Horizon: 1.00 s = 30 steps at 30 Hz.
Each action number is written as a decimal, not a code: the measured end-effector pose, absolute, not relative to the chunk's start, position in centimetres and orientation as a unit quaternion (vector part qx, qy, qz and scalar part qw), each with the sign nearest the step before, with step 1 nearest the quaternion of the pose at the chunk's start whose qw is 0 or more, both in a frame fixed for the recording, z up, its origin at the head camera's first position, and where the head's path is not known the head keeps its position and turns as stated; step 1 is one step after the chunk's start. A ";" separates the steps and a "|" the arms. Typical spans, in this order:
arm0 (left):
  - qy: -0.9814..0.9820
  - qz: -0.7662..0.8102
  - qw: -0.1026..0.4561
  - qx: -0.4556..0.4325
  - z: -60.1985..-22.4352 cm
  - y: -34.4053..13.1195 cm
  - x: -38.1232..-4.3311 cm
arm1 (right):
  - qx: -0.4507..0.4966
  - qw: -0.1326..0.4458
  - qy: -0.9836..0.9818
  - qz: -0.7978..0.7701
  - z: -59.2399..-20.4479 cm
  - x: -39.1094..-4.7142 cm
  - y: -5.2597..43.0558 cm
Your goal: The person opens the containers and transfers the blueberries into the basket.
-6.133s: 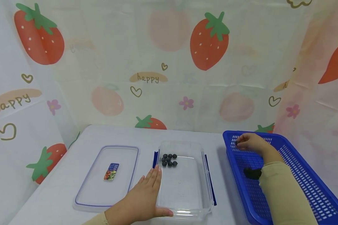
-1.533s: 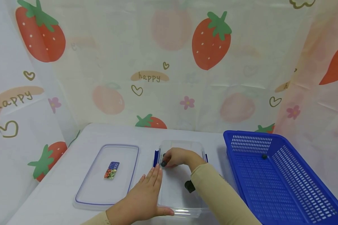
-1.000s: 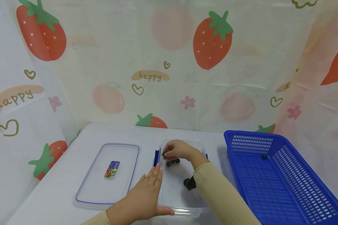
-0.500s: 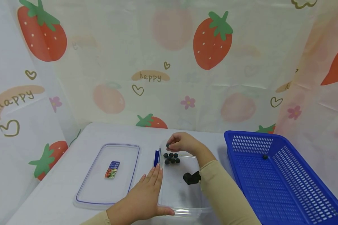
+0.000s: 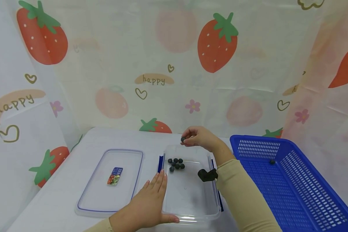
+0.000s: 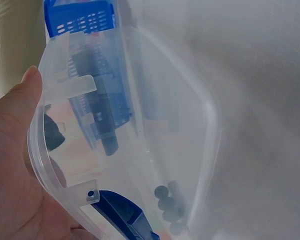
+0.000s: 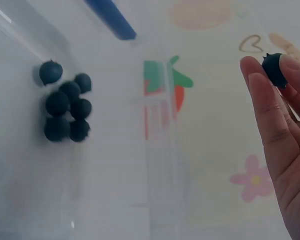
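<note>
Pinched between the thumb and fingers of my right hand [image 5: 201, 138] is a dark blueberry [image 7: 274, 69], held above the far end of a clear plastic container [image 5: 188, 215]. Several more blueberries [image 5: 177, 163] lie bunched on the container floor, towards its far left corner; one sits slightly apart in the right wrist view. My left hand [image 5: 146, 203] rests along the container's left side with straight fingers, its thumb at the near rim. In the left wrist view the container's blue side latch [image 6: 122, 215] hangs outward near that hand.
A blue perforated basket [image 5: 301, 180] stands to the right, with one blueberry [image 5: 272, 162] at its far end. Flat on the table to the left lies a clear lid [image 5: 98, 196] with a colourful label. A strawberry-print curtain [image 5: 174, 64] closes off the back.
From the basket, my right hand went into the container among the blueberries. It has since risen with one blueberry and moved back and right. My left hand stays where it was.
</note>
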<state>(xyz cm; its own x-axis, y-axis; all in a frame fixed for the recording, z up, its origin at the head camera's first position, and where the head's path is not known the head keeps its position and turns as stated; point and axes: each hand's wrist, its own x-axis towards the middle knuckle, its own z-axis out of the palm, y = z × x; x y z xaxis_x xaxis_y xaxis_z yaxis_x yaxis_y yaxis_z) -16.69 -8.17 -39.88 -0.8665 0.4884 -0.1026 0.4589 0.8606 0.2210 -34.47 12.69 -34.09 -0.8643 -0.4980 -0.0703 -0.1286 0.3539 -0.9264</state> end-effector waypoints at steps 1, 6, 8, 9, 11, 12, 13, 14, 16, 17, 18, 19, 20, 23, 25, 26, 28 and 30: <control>0.961 0.095 0.079 0.246 -39.9 -8.1 -16.7 | -0.197 0.170 0.805 -0.533 -33.8 -34.5 13.1; 0.962 0.093 0.084 0.242 -39.9 -8.1 -16.7 | -0.206 0.165 0.802 -0.535 -32.7 -34.8 15.1; 0.962 0.093 0.082 0.242 -40.0 -8.1 -16.7 | -0.212 0.163 0.801 -0.536 -32.3 -34.9 16.1; 0.962 0.092 0.081 0.243 -40.0 -8.1 -16.7 | -0.214 0.161 0.800 -0.537 -32.1 -34.8 16.5; 0.962 0.092 0.078 0.245 -40.0 -8.1 -16.6 | -0.217 0.157 0.801 -0.536 -31.7 -34.7 17.5; 0.962 0.093 0.078 0.246 -39.9 -8.1 -16.6 | -0.219 0.155 0.801 -0.535 -31.5 -34.6 18.1; 0.962 0.092 0.077 0.246 -39.9 -8.1 -16.6 | -0.220 0.153 0.803 -0.533 -31.3 -34.5 18.6; 0.962 0.091 0.078 0.246 -39.9 -8.0 -16.6 | -0.221 0.149 0.805 -0.530 -31.2 -34.4 19.2; 0.962 0.090 0.079 0.246 -39.9 -8.0 -16.5 | -0.220 0.144 0.809 -0.526 -31.1 -34.3 20.4; 0.962 0.088 0.079 0.246 -39.9 -8.0 -16.5 | -0.219 0.142 0.811 -0.524 -31.1 -34.2 21.0; 0.962 0.086 0.078 0.247 -39.9 -8.0 -16.5 | -0.219 0.138 0.813 -0.521 -31.1 -34.1 21.6; 0.962 0.086 0.078 0.247 -39.9 -8.0 -16.5 | -0.218 0.133 0.817 -0.517 -31.1 -34.1 22.3; 0.962 0.085 0.077 0.247 -39.8 -8.0 -16.5 | -0.215 0.129 0.821 -0.514 -31.2 -34.0 22.9; 0.962 0.087 0.075 0.248 -39.8 -8.0 -16.4 | -0.199 0.121 0.828 -0.510 -31.4 -33.9 24.8; 0.962 0.090 0.073 0.248 -39.8 -8.0 -16.4 | -0.187 0.117 0.834 -0.506 -31.6 -33.7 26.1; 0.962 0.091 0.073 0.249 -39.8 -8.0 -16.4 | -0.181 0.117 0.835 -0.506 -31.8 -33.6 26.7; 0.962 0.091 0.072 0.249 -39.7 -8.0 -16.3 | -0.172 0.115 0.837 -0.506 -32.1 -33.4 27.9; 0.962 0.092 0.072 0.248 -39.7 -8.0 -16.3 | -0.164 0.114 0.841 -0.502 -32.5 -33.2 29.1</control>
